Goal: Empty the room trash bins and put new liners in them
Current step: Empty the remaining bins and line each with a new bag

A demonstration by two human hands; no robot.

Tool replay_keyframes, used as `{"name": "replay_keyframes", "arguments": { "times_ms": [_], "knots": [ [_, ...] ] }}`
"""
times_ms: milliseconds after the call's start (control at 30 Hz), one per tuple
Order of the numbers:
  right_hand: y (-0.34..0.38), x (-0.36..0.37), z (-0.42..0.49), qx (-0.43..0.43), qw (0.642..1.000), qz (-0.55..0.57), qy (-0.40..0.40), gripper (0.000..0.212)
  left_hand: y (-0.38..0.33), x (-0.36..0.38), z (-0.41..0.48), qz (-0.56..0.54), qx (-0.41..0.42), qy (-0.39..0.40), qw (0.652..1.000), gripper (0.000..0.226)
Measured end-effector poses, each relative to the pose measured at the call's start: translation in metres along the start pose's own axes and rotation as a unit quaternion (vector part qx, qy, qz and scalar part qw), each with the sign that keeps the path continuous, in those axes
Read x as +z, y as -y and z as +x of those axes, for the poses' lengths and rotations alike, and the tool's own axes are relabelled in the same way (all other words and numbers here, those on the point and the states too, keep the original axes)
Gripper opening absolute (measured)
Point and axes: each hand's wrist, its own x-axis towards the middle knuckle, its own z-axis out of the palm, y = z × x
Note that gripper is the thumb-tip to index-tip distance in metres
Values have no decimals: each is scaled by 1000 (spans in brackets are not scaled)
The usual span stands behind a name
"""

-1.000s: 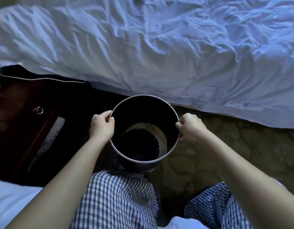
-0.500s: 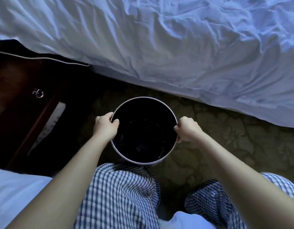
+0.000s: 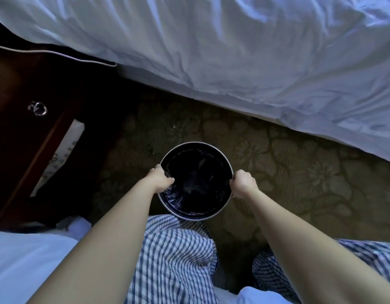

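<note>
Trash bin gripped at rim, low on carpet beside bed.
Left hand and right hand clasp opposite rim sides, probably keeping it level; dark liner inside; floor contact unclear.

The round, dark trash bin with a silver rim sits upright, mouth up; a glossy black liner lies crumpled inside, folds catching light toward 7 o'clock.
</note>
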Motion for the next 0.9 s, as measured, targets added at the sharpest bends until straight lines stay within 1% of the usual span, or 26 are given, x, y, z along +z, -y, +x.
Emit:
{"name": "replay_keyframes", "arguments": {
  "times_ms": [133, 200, 267, 367, 467, 567, 667, 733, 833, 900],
  "knots": [
    [-5, 14, 19, 5, 1000, 9, 12, 23, 2, 5, 22, 64, -19, 48, 997, 80],
    [-7, 21, 25, 17, 1000, 19, 17, 25, -1, 9, 29, 108, -31, 57, 992, 81],
    [-8, 24, 32, 19, 999, 32, 25, 27, -10, 11, 31, 128, -37, 53, 990, 83],
    [-8, 24, 35, 14, 998, 42, 34, 27, -14, 11, 31, 129, -49, 50, 989, 80],
    [-9, 25, 33, 12, 998, 50, 19, 27, -12, 8, 32, 136, -38, 69, 988, 73],
    [-11, 24, 34, 10, 994, 103, 27, 27, -13, 5, 31, 144, -30, 74, 986, 68],
    [-14, 20, 31, 2, 986, 157, 59, 31, -23, 2, 26, 166, -20, 65, 984, 59],
    [-15, 19, 21, 9, 978, 183, 97, 33, -27, 2, 19, 175, -16, 69, 982, 54],
    [-15, 14, 6, 13, 978, 163, 127, 33, -33, 2, 1, 179, 0, 72, 981, 49],
    [-11, 3, -5, 1, 983, 141, 120, 30, -37, 2, -15, 173, 15, 50, 983, 47]
  ]
}}
